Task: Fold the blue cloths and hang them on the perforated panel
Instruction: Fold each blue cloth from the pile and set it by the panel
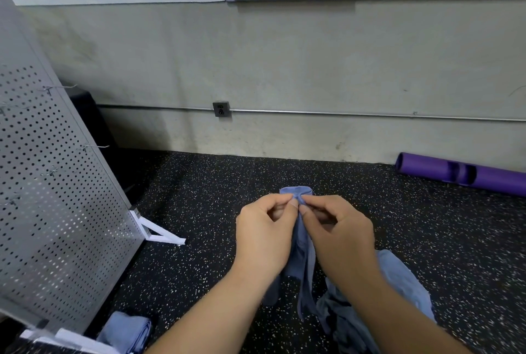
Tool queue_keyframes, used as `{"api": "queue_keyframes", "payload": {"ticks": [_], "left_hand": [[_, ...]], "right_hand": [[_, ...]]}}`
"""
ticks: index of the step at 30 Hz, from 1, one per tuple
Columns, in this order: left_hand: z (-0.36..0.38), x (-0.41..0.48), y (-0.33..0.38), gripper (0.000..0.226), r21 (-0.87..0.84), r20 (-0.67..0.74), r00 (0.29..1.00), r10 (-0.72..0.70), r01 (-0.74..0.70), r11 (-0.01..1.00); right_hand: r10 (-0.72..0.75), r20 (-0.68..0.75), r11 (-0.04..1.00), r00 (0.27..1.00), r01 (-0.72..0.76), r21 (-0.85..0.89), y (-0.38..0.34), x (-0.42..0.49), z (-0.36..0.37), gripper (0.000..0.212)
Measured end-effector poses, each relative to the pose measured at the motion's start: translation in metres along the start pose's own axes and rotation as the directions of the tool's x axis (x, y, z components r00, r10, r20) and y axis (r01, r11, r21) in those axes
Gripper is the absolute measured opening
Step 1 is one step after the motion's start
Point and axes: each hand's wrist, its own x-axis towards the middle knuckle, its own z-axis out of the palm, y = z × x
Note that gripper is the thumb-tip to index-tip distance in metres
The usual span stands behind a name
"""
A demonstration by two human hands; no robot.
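A blue cloth [302,242] hangs in the air between my hands, bunched into a narrow strip. My left hand [263,235] pinches its top edge with thumb and forefinger, and my right hand [338,232] pinches the same edge right beside it. A small fold of the cloth sticks up above my fingertips. A crumpled pile of blue cloths [378,299] lies on the floor under my right forearm. Another folded blue cloth [128,331] lies by the foot of the perforated panel [54,197], which stands tilted at the left with several wire hooks [94,147].
The floor is black speckled rubber [199,211]. A concrete wall with a metal conduit and socket box [221,109] runs across the back. A purple rolled mat [461,172] lies at the right by the wall. The panel's white foot [159,232] juts onto the floor.
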Motion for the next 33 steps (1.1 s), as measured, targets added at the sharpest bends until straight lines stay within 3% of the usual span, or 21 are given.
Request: {"api": "queue_keyframes", "payload": {"ticks": [8, 13, 15, 19, 22, 27, 33], "left_hand": [[-0.006, 0.008, -0.003, 0.017, -0.261, 0.078, 0.996, -0.053, 0.072, 0.963], [-0.018, 0.018, -0.002, 0.014, -0.223, 0.103, 0.995, 0.008, 0.015, 0.975], [-0.024, 0.022, -0.001, 0.015, -0.218, 0.141, 0.989, 0.04, -0.009, 0.976], [-0.035, 0.026, 0.001, 0.018, -0.186, 0.236, 0.968, 0.085, -0.041, 0.982], [-0.045, 0.029, 0.003, 0.018, -0.138, 0.301, 0.949, 0.097, -0.058, 0.989], [-0.061, 0.04, -0.003, 0.019, 0.053, 0.367, 0.922, 0.122, -0.152, 0.987], [-0.059, 0.045, -0.011, 0.018, 0.144, 0.311, 0.939, 0.147, -0.199, 0.969]], "right_hand": [[-0.054, 0.18, 0.995, 0.982, 0.039, 0.089, 0.008, 0.012, -0.005, 0.048], [-0.069, 0.056, 0.996, 0.996, 0.073, -0.058, 0.01, 0.031, -0.032, 0.047], [-0.058, 0.157, 0.982, 0.986, 0.085, -0.17, 0.015, 0.037, -0.044, 0.049], [-0.025, 0.397, 0.975, 0.917, 0.109, -0.192, 0.027, 0.043, -0.06, 0.041], [-0.017, 0.475, 0.954, 0.88, 0.156, -0.256, 0.027, 0.045, -0.067, 0.032], [-0.091, 0.472, 0.916, 0.877, 0.26, -0.306, 0.022, 0.048, -0.078, 0.018], [-0.185, 0.311, 0.906, 0.932, 0.285, -0.314, 0.015, 0.047, -0.075, 0.018]]}}
